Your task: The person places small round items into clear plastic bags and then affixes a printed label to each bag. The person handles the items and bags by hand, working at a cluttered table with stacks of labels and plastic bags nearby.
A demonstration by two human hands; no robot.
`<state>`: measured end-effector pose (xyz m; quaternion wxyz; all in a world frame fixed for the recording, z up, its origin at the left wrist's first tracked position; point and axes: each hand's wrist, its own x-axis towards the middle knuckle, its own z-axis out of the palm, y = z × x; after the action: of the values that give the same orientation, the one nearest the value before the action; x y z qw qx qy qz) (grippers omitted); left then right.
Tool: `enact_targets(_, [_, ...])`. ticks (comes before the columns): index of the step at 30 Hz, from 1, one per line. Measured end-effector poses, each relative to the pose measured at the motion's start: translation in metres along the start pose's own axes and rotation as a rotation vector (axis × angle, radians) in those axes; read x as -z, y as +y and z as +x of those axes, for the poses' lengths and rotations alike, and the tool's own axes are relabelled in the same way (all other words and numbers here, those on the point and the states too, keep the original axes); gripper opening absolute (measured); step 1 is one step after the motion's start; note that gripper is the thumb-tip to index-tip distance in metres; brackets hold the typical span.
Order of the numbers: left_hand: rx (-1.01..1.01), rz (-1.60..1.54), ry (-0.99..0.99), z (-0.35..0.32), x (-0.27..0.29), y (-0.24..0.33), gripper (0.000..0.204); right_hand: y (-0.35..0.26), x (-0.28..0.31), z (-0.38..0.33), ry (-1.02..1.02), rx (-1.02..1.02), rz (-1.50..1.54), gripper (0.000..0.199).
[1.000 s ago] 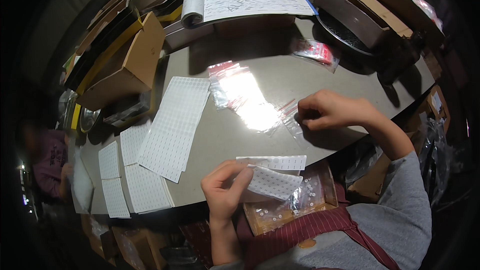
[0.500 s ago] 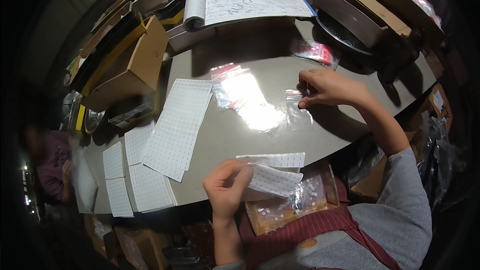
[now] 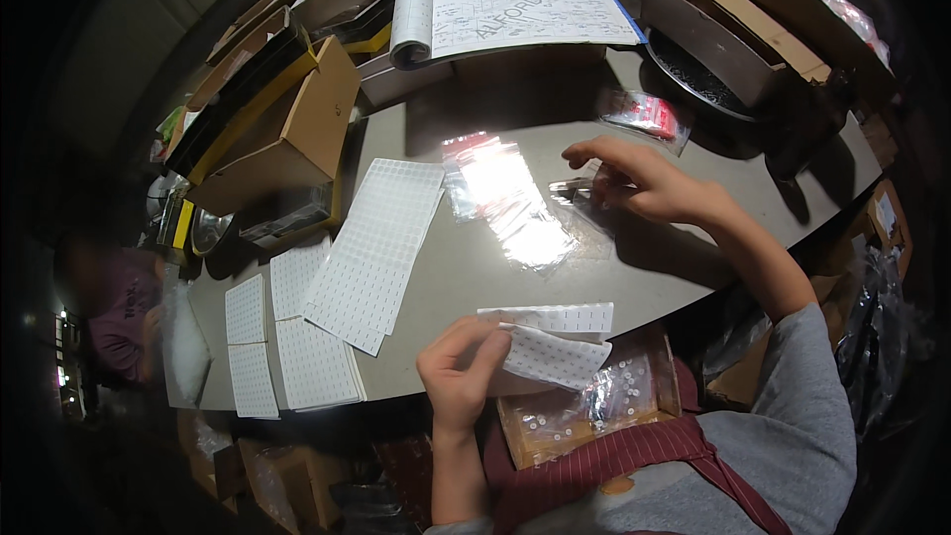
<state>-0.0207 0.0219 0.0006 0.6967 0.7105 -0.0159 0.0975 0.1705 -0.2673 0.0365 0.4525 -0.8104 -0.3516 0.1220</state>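
My left hand [image 3: 461, 362], at the table's near edge, pinches a folded white sheet of small printed labels [image 3: 558, 357] between thumb and fingers. Just behind it lies another strip of labels [image 3: 584, 317]. My right hand [image 3: 649, 181] is over the table's right half, its index finger stretched out to the left. Its other fingers close on a small clear zip bag [image 3: 572, 190], which is tilted and partly hidden by the hand. Left of that bag, a fanned pile of clear zip bags [image 3: 510, 203] shines under the light.
Label sheets [image 3: 376, 238] lie in stacks on the left. Below the near edge is an open box [image 3: 515, 436] with small white round pieces. Cardboard boxes [image 3: 317, 114], an open notepad [image 3: 525, 15], a red-and-clear packet [image 3: 649, 116] and a dark round tray [image 3: 698, 79] stand around the back.
The zip bag under my right hand has tipped up from lying flat, and my index finger has stretched out. My left hand keeps its hold on the label sheet. The view has shifted slightly.
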Motion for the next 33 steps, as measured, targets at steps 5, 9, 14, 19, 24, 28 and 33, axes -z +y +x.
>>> enact_targets(5, [0.041,-0.075,0.059,-0.002,-0.005,-0.002,0.009,-0.010,-0.006,-0.010,0.097,0.086,-0.270,0.069])
enact_targets(9, [0.051,-0.029,0.093,-0.001,-0.008,0.000,0.009,-0.020,-0.023,-0.021,0.300,0.297,-0.678,0.063])
enact_targets(14, [0.043,0.014,0.136,0.001,-0.012,-0.001,0.009,-0.058,-0.058,-0.035,0.104,0.460,-0.308,0.047])
enact_targets(19, [0.004,0.048,0.169,-0.001,-0.010,-0.004,0.009,-0.063,-0.082,-0.028,0.027,0.441,-0.250,0.052])
enact_targets(24, [-0.019,0.032,0.205,-0.004,-0.013,-0.004,0.010,-0.067,-0.086,-0.022,0.025,0.382,-0.223,0.044])
enact_targets(28, [-0.021,0.038,0.225,-0.002,-0.017,-0.005,0.009,-0.084,-0.090,-0.023,0.113,0.473,-0.343,0.030])
enact_targets(33, [-0.012,0.033,0.202,-0.003,-0.015,-0.003,0.012,-0.084,-0.108,-0.014,0.167,0.505,-0.397,0.032])
